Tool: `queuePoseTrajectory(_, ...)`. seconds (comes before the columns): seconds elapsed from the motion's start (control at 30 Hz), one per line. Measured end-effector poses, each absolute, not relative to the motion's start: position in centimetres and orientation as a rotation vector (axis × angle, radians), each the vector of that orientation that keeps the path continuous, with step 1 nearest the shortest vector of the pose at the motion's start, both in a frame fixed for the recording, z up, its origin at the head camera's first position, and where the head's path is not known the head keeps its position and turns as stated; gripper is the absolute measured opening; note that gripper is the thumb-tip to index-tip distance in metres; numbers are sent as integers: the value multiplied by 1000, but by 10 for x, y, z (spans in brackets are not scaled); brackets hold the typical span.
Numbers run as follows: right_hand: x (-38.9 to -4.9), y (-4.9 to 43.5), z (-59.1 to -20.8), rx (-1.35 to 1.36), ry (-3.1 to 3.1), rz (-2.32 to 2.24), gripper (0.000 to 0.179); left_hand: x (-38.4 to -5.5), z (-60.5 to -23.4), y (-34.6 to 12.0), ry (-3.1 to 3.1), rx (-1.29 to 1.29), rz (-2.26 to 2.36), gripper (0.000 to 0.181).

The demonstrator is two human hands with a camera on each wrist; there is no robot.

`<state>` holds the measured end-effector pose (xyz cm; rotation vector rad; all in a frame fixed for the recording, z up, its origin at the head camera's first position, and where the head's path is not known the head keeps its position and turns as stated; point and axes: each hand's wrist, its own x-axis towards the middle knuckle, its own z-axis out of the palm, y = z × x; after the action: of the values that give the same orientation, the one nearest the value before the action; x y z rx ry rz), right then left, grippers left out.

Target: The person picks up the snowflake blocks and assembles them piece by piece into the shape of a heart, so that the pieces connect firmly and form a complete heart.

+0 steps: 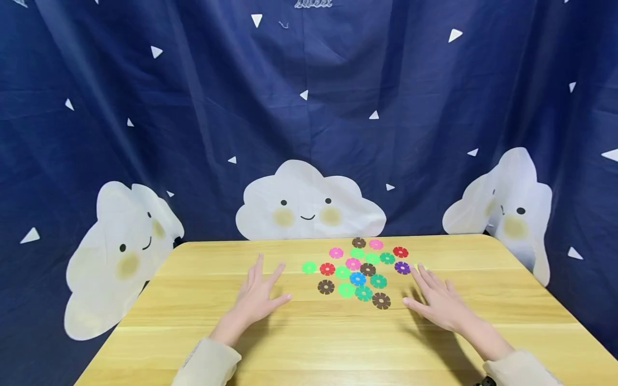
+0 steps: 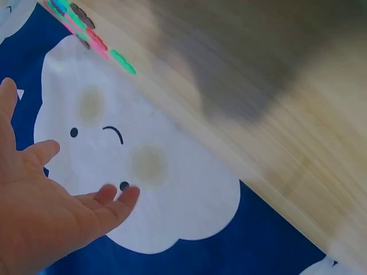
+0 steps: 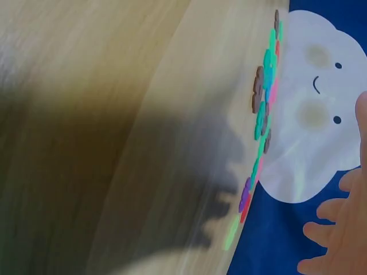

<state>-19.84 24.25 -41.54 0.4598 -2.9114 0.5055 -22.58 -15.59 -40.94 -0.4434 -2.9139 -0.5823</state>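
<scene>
Several flat, notched plastic discs lie loosely grouped on the wooden table. Among them are a blue disc, a purple disc, a red disc, a brown disc and a light green disc. My left hand hovers left of the group, fingers spread, holding nothing. To the right, my right hand is also spread above the table and holds nothing; its fingertips partly hide a yellow disc. In the left wrist view, the left hand shows splayed fingers. Only part of the right hand appears in the right wrist view.
The light wooden table ends at a back edge just behind the discs. Behind it hangs a dark blue curtain with white triangles and smiling clouds, which also runs along both sides. Both hands cast shadows on the tabletop.
</scene>
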Motion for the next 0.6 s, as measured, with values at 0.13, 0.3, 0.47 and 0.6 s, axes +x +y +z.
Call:
queuePoseTrajectory(0.13,-200,240,-419,512,-2892,513,75,-233,-411,-146,-2899,-500,-578,67)
queuePoseTrajectory(0.3,-206,238,-421,574,-2867,589,74,-246,-414,-132,-2880,-604,-606,65)
queuePoseTrajectory(0.47,-217,233,-423,663,-2913,741,73,-259,-417,-121,-2913,-659,-815,58)
queuePoseTrajectory(0.6,-225,226,-425,789,-2943,848,71,-268,-419,-112,-2943,-739,-976,52)
